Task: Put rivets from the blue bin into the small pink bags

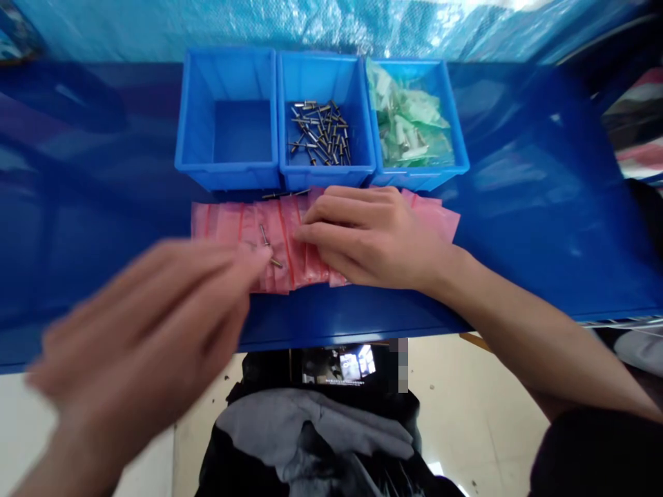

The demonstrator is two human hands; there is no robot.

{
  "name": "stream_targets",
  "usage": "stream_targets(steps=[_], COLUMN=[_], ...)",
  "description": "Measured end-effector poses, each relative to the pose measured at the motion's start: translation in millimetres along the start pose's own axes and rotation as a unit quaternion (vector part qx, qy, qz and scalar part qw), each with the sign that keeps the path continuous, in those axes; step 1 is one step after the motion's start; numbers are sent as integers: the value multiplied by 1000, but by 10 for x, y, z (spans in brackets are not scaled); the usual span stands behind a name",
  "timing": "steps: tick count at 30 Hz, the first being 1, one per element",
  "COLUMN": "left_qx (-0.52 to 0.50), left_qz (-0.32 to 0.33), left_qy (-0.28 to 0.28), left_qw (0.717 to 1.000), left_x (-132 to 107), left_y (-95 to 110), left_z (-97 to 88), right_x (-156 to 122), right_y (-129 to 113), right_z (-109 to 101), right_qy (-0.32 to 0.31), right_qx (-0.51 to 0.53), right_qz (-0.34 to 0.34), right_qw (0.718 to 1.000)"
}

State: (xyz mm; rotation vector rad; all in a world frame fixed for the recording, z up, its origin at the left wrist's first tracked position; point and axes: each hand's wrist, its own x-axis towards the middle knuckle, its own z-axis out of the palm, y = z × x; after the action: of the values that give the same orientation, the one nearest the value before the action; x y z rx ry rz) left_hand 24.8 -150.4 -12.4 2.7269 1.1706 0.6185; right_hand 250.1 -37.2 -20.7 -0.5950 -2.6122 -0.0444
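Observation:
My left hand [150, 331] is blurred by motion, its fingertips reaching the metal rivets [264, 235] that lie on a row of overlapping pink zip bags [228, 224]. Whether those fingers pinch a rivet is hidden by the blur. My right hand [367, 238] lies across the bags' right part, fingers curled onto a pink zip bag [315, 266], thumb out of sight. Another rivet [284, 195] lies along the bags' far edge. Several rivets [318, 134] fill the middle blue bin [326, 176].
Three blue bins stand in a row on the glossy blue bench [93, 207]. The right bin [419, 178] holds green bags [409, 117]; the left bin [228, 176] shows its blue floor. A phone [339, 364] sits below the bench's front edge.

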Motion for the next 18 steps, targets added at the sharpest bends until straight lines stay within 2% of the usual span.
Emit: stream_targets(steps=[3,5,7,9,13,18], left_qx=[23,48,106,159,197,220], left_qz=[-17,-3,43,71,95,69], left_qy=[2,-33,-87,-99,-52,-48], left_qw=[1000,998,990,980,975,972], left_x=[380,569,695,770,820,772], left_y=[-489,-754,-938,-1026,-1014,-1010], left_z=[-120,-177,-206,-195,-102,-59], right_x=[5,9,11,11,16,20], right_y=[-4,-7,-8,-8,-14,-29], right_z=[-9,-11,-12,-13,-9,-8], right_qy=[-2,-1,-6,-13,-18,-20], right_qx=[-1,1,1,-1,-2,-4], right_qz=[3,6,8,8,4,15], right_qw=[1000,1000,1000,1000,1000,1000])
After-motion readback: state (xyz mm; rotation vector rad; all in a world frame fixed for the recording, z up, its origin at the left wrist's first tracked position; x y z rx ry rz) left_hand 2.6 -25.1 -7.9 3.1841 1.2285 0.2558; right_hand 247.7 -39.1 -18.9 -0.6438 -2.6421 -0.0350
